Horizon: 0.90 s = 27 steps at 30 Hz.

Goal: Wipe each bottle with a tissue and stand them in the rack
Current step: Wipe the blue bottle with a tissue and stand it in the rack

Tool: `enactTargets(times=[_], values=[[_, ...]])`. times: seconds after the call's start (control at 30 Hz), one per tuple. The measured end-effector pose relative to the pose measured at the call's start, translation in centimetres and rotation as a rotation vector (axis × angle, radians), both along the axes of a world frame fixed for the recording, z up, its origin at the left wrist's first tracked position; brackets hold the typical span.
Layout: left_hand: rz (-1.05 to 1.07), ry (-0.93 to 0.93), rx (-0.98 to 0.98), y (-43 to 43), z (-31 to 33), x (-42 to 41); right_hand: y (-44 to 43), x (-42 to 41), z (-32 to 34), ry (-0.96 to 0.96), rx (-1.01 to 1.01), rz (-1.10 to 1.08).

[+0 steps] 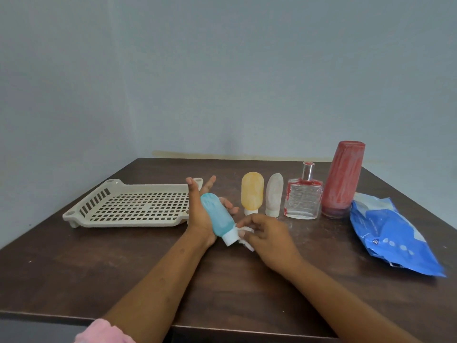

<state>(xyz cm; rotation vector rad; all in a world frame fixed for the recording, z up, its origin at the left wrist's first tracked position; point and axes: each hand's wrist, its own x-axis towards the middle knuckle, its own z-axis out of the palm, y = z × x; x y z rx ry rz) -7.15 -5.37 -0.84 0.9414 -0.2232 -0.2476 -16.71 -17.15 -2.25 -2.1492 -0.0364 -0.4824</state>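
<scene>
One rack (128,206) is lying flat on the table (74,273). At the rack's right edge the left hand (199,216) is gripping the blue bottle (217,216), which is tilting cap-down, with its lower fingers curling round it. Just right of that, the right hand (268,235) is pinching a tissue (244,237) against the cap. Further right of the rack, the yellow bottle (252,191), white bottle (274,194), glass bottle (303,198) and red bottle (342,179) are standing in a row. A wipes pack (393,233) is lying farthest from the rack.

4 upright bottles (303,201) right of rack (128,206)
</scene>
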Motion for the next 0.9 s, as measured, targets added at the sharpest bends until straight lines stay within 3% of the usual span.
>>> enactTargets(times=[0.3,0.43,0.6,0.7,0.83,0.9], values=[[0.196,-0.107,-0.218,-0.1,0.8,-0.6,0.8,-0.5,1.1,0.272,0.787,0.188],[0.284,-0.155,-0.161,-0.2,0.7,-0.5,1.4,-0.6,1.3,0.364,0.921,0.212],[0.315,-0.155,-0.108,-0.2,0.5,0.0,1.3,-0.4,1.2,0.311,0.863,0.142],[0.282,-0.125,-0.080,-0.3,0.4,0.0,0.8,-0.2,1.1,0.172,0.786,0.039],[0.065,-0.083,-0.042,-0.4,0.4,-0.5,-0.5,0.3,0.8,-0.047,0.247,-0.157],[-0.065,-0.061,-0.022,-0.5,0.4,-0.9,-0.4,0.1,0.8,-0.056,0.128,-0.130]])
